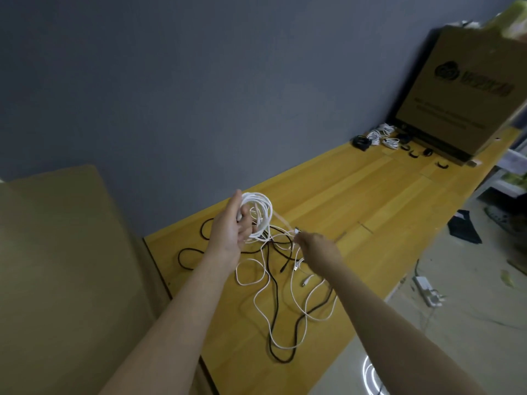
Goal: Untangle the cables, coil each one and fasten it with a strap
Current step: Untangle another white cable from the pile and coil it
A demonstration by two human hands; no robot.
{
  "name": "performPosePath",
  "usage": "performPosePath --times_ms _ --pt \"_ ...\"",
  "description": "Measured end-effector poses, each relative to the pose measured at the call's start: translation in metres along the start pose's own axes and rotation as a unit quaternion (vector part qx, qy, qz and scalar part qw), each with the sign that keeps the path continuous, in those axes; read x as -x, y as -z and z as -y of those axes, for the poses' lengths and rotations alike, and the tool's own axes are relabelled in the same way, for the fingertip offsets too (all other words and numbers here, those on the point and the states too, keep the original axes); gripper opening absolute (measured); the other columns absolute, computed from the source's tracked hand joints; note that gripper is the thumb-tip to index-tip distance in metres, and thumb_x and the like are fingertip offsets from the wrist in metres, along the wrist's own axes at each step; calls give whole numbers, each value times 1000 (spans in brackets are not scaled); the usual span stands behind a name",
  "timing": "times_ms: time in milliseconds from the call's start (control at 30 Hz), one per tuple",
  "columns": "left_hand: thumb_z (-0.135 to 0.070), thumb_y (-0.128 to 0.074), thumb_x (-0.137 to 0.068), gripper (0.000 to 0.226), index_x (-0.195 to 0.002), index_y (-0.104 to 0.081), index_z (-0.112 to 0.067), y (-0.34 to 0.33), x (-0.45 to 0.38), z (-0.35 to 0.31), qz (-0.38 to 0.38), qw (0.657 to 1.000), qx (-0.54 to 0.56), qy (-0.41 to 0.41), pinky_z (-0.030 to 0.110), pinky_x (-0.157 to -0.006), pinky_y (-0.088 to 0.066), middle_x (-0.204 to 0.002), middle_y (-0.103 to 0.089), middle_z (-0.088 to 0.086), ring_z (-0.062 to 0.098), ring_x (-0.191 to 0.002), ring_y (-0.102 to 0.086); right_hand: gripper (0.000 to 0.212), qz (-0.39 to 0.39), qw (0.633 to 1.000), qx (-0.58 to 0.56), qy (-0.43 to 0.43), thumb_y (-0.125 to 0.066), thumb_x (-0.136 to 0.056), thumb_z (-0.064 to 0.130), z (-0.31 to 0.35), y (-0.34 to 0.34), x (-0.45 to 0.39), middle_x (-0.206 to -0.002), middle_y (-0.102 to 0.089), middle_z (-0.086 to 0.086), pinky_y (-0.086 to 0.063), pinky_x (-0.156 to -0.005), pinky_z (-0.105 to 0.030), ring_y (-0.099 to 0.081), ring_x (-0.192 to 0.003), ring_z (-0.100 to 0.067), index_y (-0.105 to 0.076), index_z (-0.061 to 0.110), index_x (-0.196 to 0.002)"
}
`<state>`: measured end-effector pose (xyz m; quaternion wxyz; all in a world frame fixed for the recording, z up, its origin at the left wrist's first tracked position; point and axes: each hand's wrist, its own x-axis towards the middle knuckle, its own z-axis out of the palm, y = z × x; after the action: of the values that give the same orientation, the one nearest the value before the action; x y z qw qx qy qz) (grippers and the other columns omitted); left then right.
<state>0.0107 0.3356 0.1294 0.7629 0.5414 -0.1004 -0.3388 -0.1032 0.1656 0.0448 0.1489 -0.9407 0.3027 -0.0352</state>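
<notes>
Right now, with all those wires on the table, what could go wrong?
1. The white coil in the left hand is not strapped yet, so its loops could spring loose if the grip slackens.
2. The right hand pinches a white cable end that probably runs into the tangle of black and white cables; pulling might tighten a knot or drag them off the wooden table.

The cardboard box (467,89) at the far right of the table bears a dark round logo with blurred lettering and smaller lines beneath, none of it legible.
</notes>
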Motion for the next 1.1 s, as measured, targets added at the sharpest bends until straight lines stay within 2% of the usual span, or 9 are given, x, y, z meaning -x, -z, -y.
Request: performPosePath --times_ms 167,267,333,433,533,633,733,833,1100 --pt "-36 -33 -103 40 -68 -41 -18 2 -7 5 -39 993 -87 -73 19 -52 -37 -50 -34 -7 8 -45 -31 28 31 984 88 150 -50 -93 13 4 -34 47 -99 -66 -4 -38 -73 -28 -60 -93 -27 -64 23 -114" --pt "-19 -35 -100 14 -89 -39 -12 -4 -8 10 -43 985 -147 -73 28 -67 -39 -63 -46 -3 12 -60 -44 11 -71 964 56 248 -72 -81 14 13 -33 66 -71 -60 -1 -43 -62 -29 -59 -66 -25 -70 17 -91" --pt "-16 -35 -99 10 -90 -36 -16 -5 -6 13 -27 973 -208 -91 26 -67 -40 -72 -46 0 13 -66 -44 7 -142 940 31 310 -66 -86 19 17 -28 75 -66 -54 0 -39 -60 -29 -51 -60 -22 -67 13 -83" --pt "-23 -34 -101 9 -97 -33 -14 -3 -1 18 33 935 -339 -99 22 -57 -42 -76 -45 1 13 -63 -43 24 -203 921 -2 332 -49 -95 20 20 -12 83 -70 -53 -3 -37 -61 -34 -46 -63 -25 -65 7 -82" --pt "-31 -32 -103 19 -106 -29 -13 -2 3 25 119 852 -507 -58 32 -58 -37 -86 -50 4 20 -71 -49 30 -244 909 -34 335 -43 -98 17 26 10 80 -71 -52 -8 -36 -62 -34 -44 -64 -26 -64 2 -82" --pt "-50 -32 -100 34 -106 -42 -17 -5 8 23 196 874 -445 1 37 -80 -45 -85 -61 -4 9 -75 -56 34 -275 918 -108 264 -44 -98 23 28 37 62 -74 -57 -10 -36 -64 -31 -43 -70 -22 -63 0 -83" --pt "-78 -40 -81 48 -93 -51 -33 -7 11 17 247 874 -417 38 36 -83 -45 -74 -61 -13 7 -72 -56 22 -247 927 -228 164 -61 -89 31 26 54 47 -76 -58 -6 -39 -65 -31 -48 -72 -20 -59 9 -86" --pt "-57 -55 -89 38 -103 -57 -21 -6 9 22 274 841 -466 9 23 -69 -44 -83 -58 -8 3 -73 -58 20 -171 930 -299 128 -71 -82 34 28 55 34 -74 -56 -2 -40 -64 -28 -51 -72 -18 -51 31 -82" --pt "-64 -41 -81 51 -85 -52 -15 -5 8 11 187 946 -259 -51 16 -63 -45 -46 -42 -12 3 -45 -43 20 9 946 -316 -70 -67 -89 31 -13 -9 14 -70 -62 0 -39 -64 -30 -53 -63 -16 -61 27 -70"
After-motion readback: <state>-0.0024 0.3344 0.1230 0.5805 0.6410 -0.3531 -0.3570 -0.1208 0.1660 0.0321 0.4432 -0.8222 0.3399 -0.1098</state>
